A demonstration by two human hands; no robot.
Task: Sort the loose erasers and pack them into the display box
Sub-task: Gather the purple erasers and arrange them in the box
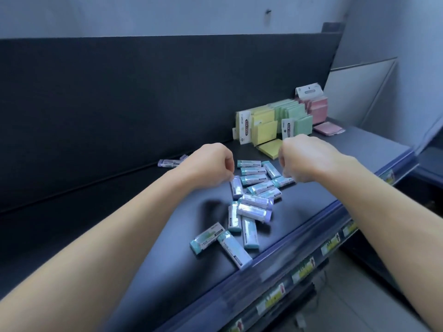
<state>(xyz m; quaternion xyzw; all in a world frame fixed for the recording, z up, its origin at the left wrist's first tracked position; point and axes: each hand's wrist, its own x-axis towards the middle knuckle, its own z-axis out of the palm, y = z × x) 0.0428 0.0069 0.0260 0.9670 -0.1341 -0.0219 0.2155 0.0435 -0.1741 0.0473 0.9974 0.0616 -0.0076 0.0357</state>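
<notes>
Our left hand [211, 164] pinches a purple eraser [236, 189]. Our right hand [309, 159] curls over teal erasers [253, 179] lying between both hands. We cannot tell whether it grips one.

**Cold, dim light and soft corners**

The scene is rather dim and has a cold blue tint. The light seems to come from above, since the pale wall [215, 15] is the brightest area and a soft dark shadow [211, 204] lies on the shelf [369, 144] below the left hand [211, 164]. The plastic wrappers of the erasers [254, 207] carry small white glare, as does the purple eraser [236, 188] at that hand. The finger ends of the right hand [309, 159] look smeared, perhaps by motion. The wide lens bends the front edge of the shelf. The price labels [302, 269] and the forearms near the bottom corners are out of focus.
</notes>
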